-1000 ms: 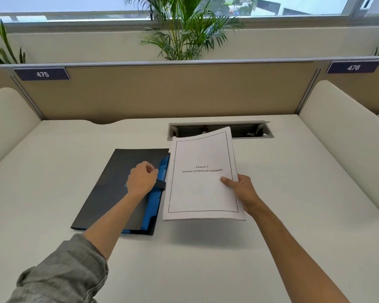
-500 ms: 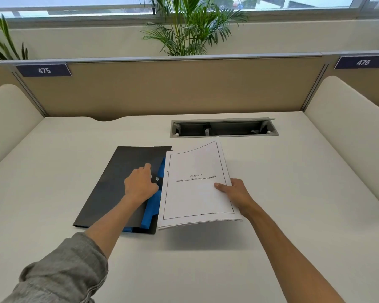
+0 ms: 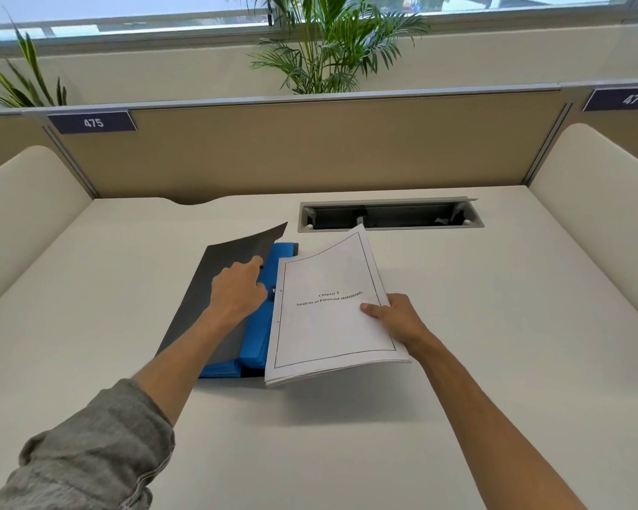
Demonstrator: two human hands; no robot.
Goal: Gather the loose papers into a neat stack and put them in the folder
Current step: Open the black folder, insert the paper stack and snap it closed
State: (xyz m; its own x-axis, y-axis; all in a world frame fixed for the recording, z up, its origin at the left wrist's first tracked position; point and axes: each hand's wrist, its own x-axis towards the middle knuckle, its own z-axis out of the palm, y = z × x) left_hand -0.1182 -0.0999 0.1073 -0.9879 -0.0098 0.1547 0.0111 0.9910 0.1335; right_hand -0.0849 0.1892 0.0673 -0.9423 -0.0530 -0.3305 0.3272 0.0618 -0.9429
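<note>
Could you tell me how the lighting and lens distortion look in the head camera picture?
Head view: soft daylight from the windows; the paper stack, held by the right hand, casts a diffuse shadow on the desk; wide-angle bending curves the partition; title print stays legible.

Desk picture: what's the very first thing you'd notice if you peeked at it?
Probably the white paper stack in the middle of the desk, titled "Chapter 5", lifted and gripped at its right edge by the right hand. Just left of it, the left hand lifts the dark cover of a folder, showing bright blue inside. A leafy palm stands behind the partition.
</note>
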